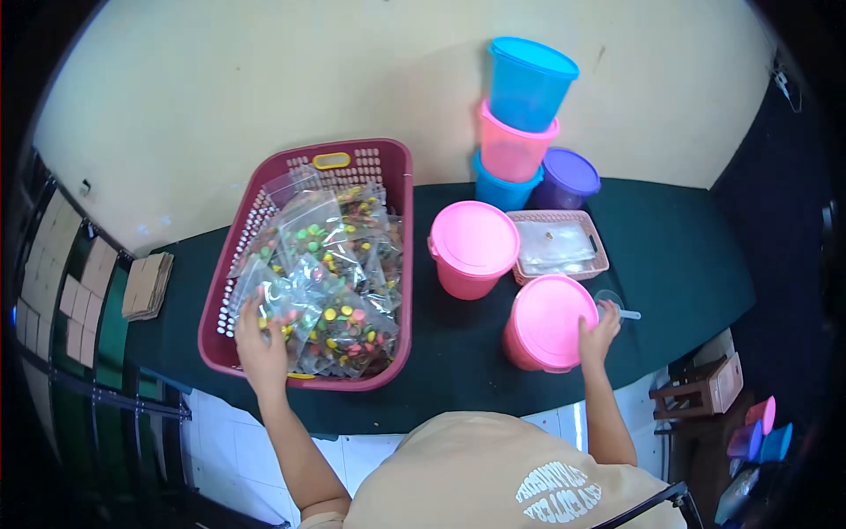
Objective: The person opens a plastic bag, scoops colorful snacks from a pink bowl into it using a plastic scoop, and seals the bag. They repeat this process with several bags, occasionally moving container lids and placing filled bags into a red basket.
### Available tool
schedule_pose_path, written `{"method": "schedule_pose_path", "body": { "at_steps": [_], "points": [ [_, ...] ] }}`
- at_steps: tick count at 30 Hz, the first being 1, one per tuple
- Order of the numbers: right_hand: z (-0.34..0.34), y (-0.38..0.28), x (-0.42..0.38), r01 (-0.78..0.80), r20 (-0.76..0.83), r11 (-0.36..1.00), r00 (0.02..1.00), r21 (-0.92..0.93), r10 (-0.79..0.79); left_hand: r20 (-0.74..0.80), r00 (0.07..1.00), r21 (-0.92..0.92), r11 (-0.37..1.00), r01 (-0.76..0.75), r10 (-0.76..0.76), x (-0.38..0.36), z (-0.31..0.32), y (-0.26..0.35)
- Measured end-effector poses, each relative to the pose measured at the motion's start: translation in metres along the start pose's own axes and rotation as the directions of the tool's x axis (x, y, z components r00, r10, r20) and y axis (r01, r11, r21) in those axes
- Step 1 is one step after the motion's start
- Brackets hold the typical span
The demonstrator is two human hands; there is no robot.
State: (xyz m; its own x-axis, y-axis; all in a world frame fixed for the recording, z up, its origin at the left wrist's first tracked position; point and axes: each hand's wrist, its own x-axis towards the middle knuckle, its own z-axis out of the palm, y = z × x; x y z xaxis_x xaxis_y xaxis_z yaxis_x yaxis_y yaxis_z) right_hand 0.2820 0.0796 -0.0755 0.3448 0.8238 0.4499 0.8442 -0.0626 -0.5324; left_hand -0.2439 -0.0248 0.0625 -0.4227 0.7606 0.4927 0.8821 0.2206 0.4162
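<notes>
My left hand (pixel 262 344) is at the lower left of a maroon basket (pixel 402 291), its fingers on a clear plastic bag of colored candies (pixel 286 304). Whether the fingers grip that bag cannot be made out. Many more such bags fill the basket. On the right, my right hand (pixel 599 335) has its fingers apart against the side of a pink lidded tub (pixel 553 322). Just beyond those fingertips is a small clear cup (pixel 608 300) with a white-handled scoop (pixel 629 315).
Another pink tub (pixel 474 242) stands between the basket and a pink tray (pixel 599 251) of empty clear bags (pixel 555 245). Behind are stacked blue (pixel 530 84) and pink (pixel 514 145) tubs and a purple tub (pixel 566 179). Brown cardboard pieces (pixel 147 286) lie at the far left.
</notes>
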Motion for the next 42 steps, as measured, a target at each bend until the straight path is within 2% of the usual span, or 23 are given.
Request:
{"method": "schedule_pose_path", "body": {
  "at_steps": [1, 2, 3, 4, 9, 11, 14, 15, 16, 18, 19, 20, 22, 24, 26, 29, 30, 32, 34, 36, 37, 40, 42],
  "points": [
    [-0.002, 0.021, 0.0, -0.021, -0.002, 1.0, 1.0, -0.013, 0.021, -0.033, 0.999, -0.102, 0.995, 0.022, -0.026, 0.0, 0.001, -0.005],
    [-0.003, 0.04, -0.001, -0.178, 0.053, 0.981, 0.983, 0.077, 0.175, -0.061, 0.997, -0.206, 0.978, 0.04, -0.054, 0.0, 0.003, -0.008],
    [-0.003, 0.057, -0.004, -0.334, 0.116, 0.929, 0.941, 0.159, 0.319, -0.088, 0.993, -0.223, 0.973, 0.058, -0.08, -0.001, 0.002, -0.006],
    [0.0, 0.068, -0.004, -0.352, 0.143, 0.921, 0.933, 0.165, 0.33, -0.117, 0.987, -0.24, 0.968, 0.076, -0.106, -0.001, 0.0, -0.002],
    [-0.004, 0.043, 0.013, -0.145, 0.17, 0.989, 0.976, 0.035, 0.137, -0.343, 0.935, -0.397, 0.916, -0.054, -0.094, -0.018, 0.008, -0.022],
    [0.004, 0.038, 0.026, 0.03, 0.162, 0.999, 0.986, 0.025, -0.034, -0.47, 0.878, -0.416, 0.9, -0.133, -0.087, -0.035, 0.009, 0.001],
    [0.003, 0.01, 0.052, 0.141, 0.323, 0.99, 0.938, -0.013, -0.129, -0.528, 0.836, -0.309, 0.882, -0.356, 0.152, -0.073, 0.022, 0.069],
    [0.009, 0.006, 0.058, 0.138, 0.324, 0.99, 0.938, -0.012, -0.127, -0.567, 0.768, -0.29, 0.801, -0.524, 0.298, -0.081, 0.029, 0.105],
    [0.016, 0.005, 0.064, 0.185, 0.341, 0.983, 0.923, 0.015, -0.179, -0.519, 0.75, -0.318, 0.721, -0.615, 0.411, -0.093, 0.038, 0.131],
    [0.031, 0.013, 0.088, 0.248, 0.364, 0.967, 0.897, 0.054, -0.25, -0.261, 0.794, -0.475, 0.643, -0.601, 0.549, -0.113, 0.056, 0.177],
    [0.044, 0.021, 0.103, 0.163, 0.425, 0.981, 0.884, 0.109, -0.194, -0.185, 0.778, -0.547, 0.595, -0.589, 0.601, -0.113, 0.07, 0.201],
    [0.058, 0.029, 0.117, 0.073, 0.489, 0.985, 0.86, 0.157, -0.142, -0.088, 0.784, -0.622, 0.581, -0.524, 0.614, -0.117, 0.083, 0.218],
    [0.09, 0.056, 0.145, 0.069, 0.422, 0.964, 0.889, 0.257, -0.176, 0.096, 0.789, -0.687, 0.614, -0.389, 0.607, -0.126, 0.103, 0.241],
    [0.114, 0.076, 0.167, 0.25, 0.531, 0.967, 0.813, 0.052, -0.239, 0.221, 0.796, -0.695, 0.664, -0.277, 0.564, -0.136, 0.115, 0.255],
    [0.139, 0.094, 0.184, 0.315, 0.586, 0.948, 0.761, 0.04, -0.278, 0.317, 0.806, -0.639, 0.74, -0.209, 0.501, -0.144, 0.127, 0.268],
    [0.167, 0.11, 0.202, 0.336, 0.803, 0.926, 0.497, 0.171, -0.328, 0.434, 0.817, -0.544, 0.833, -0.099, 0.38, -0.159, 0.146, 0.284],
    [0.173, 0.111, 0.207, 0.327, 0.807, 0.927, 0.488, 0.185, -0.333, 0.463, 0.819, -0.516, 0.854, -0.062, 0.339, -0.165, 0.152, 0.289],
    [0.189, 0.118, 0.212, 0.461, 0.919, 0.853, 0.172, 0.243, -0.355, 0.502, 0.807, -0.482, 0.875, -0.036, 0.31, -0.176, 0.164, 0.306],
    [0.198, 0.13, 0.214, 0.386, 0.906, 0.871, 0.164, 0.304, -0.39, 0.525, 0.798, -0.47, 0.883, -0.019, 0.296, -0.18, 0.171, 0.314],
    [0.203, 0.134, 0.213, 0.351, 0.841, 0.856, 0.253, 0.38, -0.478, 0.527, 0.806, -0.437, 0.899, -0.015, 0.27, -0.179, 0.172, 0.319],
    [0.203, 0.133, 0.212, 0.349, 0.842, 0.852, 0.241, 0.39, -0.483, 0.526, 0.811, -0.415, 0.91, -0.019, 0.257, -0.179, 0.172, 0.322],
    [0.189, 0.133, 0.208, 0.472, 0.845, 0.802, 0.192, 0.366, -0.499, 0.551, 0.805, -0.378, 0.926, 0.008, 0.218, -0.178, 0.172, 0.327],
    [0.173, 0.129, 0.203, 0.504, 0.722, 0.783, 0.378, 0.365, -0.58, 0.557, 0.802, -0.369, 0.93, 0.008, 0.214, -0.178, 0.172, 0.327]
  ]
}}
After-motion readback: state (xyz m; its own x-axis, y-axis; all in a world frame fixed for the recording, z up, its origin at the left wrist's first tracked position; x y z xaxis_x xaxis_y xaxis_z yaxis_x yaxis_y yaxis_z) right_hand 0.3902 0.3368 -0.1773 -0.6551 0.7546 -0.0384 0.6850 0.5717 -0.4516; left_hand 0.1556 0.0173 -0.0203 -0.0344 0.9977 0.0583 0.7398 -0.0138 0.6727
